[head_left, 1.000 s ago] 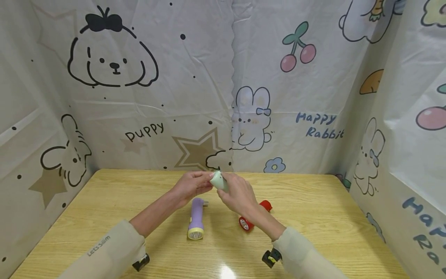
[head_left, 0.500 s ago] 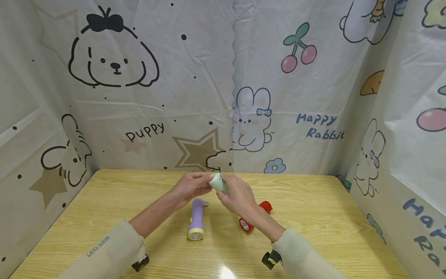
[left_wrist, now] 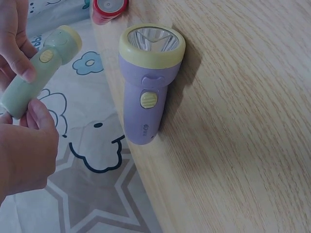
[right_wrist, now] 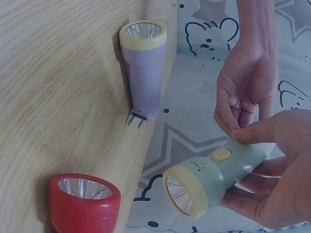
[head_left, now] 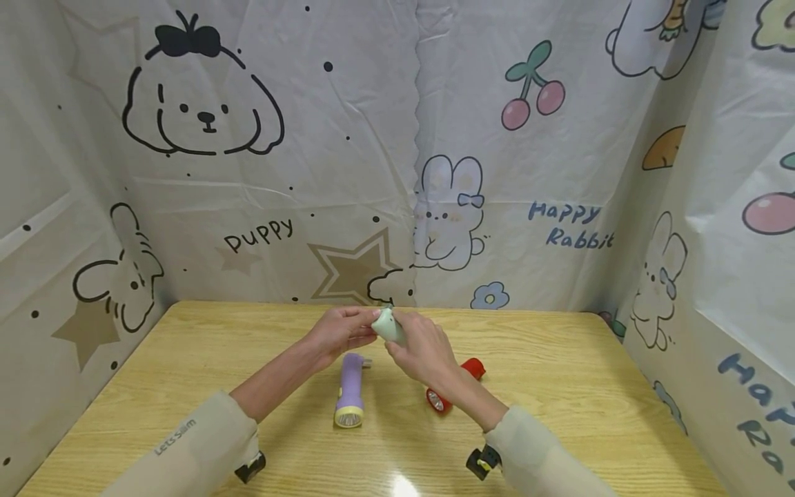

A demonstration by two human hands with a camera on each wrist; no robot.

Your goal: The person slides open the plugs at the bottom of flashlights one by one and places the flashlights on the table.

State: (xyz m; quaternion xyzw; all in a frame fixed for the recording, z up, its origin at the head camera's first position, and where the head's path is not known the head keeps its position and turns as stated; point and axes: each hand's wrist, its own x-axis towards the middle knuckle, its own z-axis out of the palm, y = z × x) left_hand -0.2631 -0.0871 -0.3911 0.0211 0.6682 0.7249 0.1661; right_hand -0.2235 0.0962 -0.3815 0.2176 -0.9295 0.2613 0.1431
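Note:
A pale green flashlight with a cream rim and a ridged yellow switch is raised above the table's far part. My right hand grips its body, thumb near the switch side and fingers underneath. My left hand pinches around the tail end with thumb and fingertips; the tail is partly hidden by the fingers. Below and nearer lies a purple flashlight with a cream head and two metal prongs at its tail. Under my right forearm a red flashlight lies partly covered from the head view.
The wooden table reaches to a printed cloth hung at the back and both sides. Small black wrist cameras are strapped under the sleeves.
In both hands, the green flashlight has tipped and shifted very slightly left. My hands otherwise keep their places, and the purple and red flashlights have not moved.

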